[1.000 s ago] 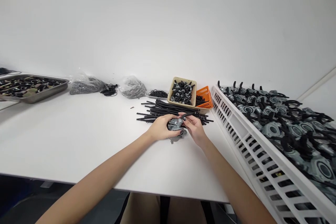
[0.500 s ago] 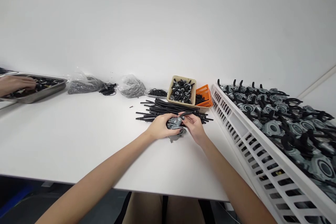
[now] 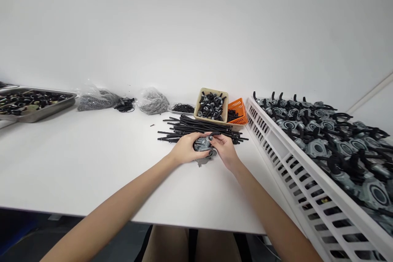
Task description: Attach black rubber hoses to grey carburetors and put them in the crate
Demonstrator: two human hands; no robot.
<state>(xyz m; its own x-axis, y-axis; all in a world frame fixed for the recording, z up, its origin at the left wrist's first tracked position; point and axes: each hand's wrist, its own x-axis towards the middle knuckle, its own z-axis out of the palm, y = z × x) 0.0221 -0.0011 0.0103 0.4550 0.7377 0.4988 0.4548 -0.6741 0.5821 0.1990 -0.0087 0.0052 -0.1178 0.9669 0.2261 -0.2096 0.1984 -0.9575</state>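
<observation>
My left hand (image 3: 189, 148) is wrapped around a grey metal carburetor (image 3: 203, 145), just above the white table. At the carburetor's upper right, my right hand (image 3: 224, 148) pinches a short black cap or elbow piece (image 3: 214, 134) against it; the fingers partly cover this piece, so its exact shape is unclear. Right behind both hands lies a loose pile of black rubber hoses (image 3: 196, 125).
A cream basket (image 3: 226, 104) of black-and-metal caps and an orange basket (image 3: 244, 111) stand behind the hoses. On the right, a white crate (image 3: 285, 159) holds several carburetors. Plastic bags (image 3: 152, 101) and a metal tray (image 3: 61, 108) of parts line the back left.
My right fingers have shifted slightly on the black piece, thumb now over the carburetor's top. The other person's hand has left the metal tray at the left.
</observation>
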